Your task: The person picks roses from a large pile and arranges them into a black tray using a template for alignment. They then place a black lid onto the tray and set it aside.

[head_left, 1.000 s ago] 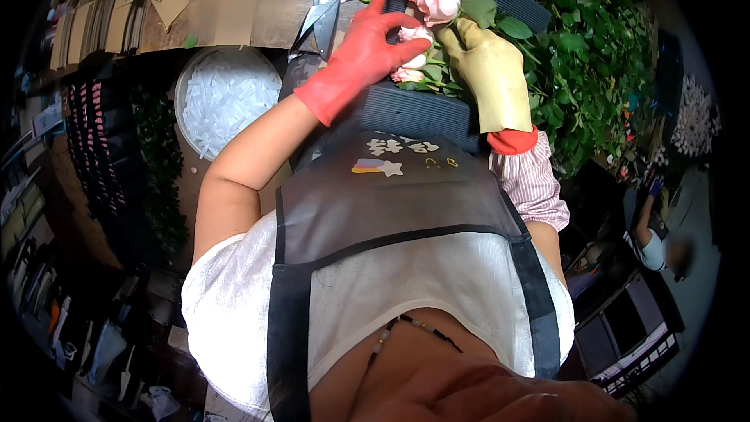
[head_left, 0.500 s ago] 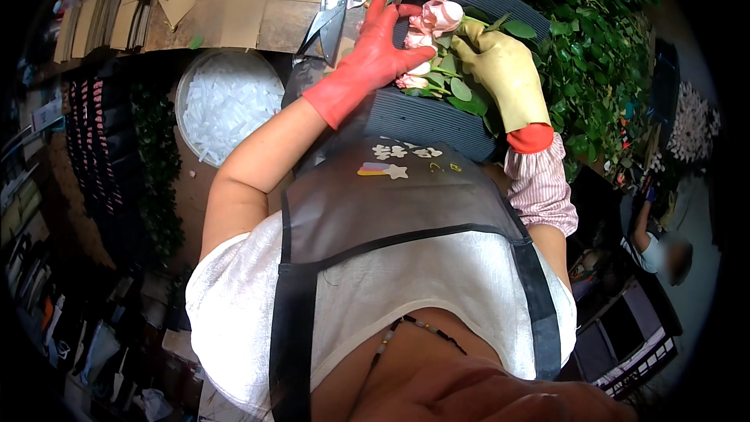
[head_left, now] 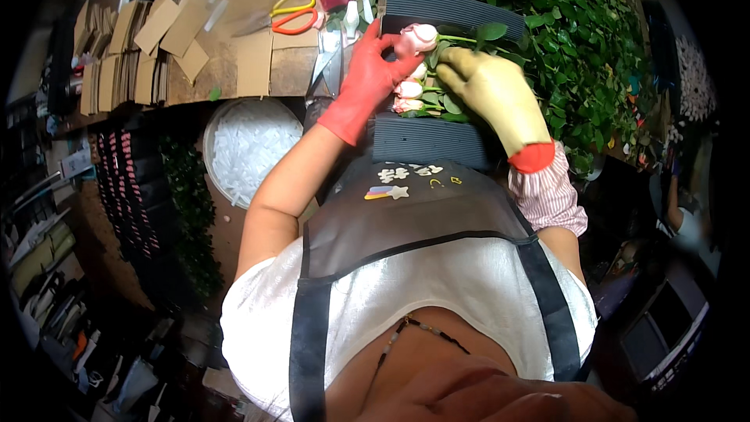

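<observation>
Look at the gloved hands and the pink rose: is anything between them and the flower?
Nothing visible. The left hand in a red glove already touches the pink rose at its bloom, and the right hand in a yellow glove is at its stem beside the other roses.

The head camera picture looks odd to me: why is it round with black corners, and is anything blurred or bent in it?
Head view: a fisheye circle, black beyond its rim; the workbench edge bows; light is even and soft, no harsh glare; the left hand in a red glove and the right hand in a yellow glove on the pink rose are fairly sharp; the chin at the bottom is blurred, being close to the lens.
</observation>
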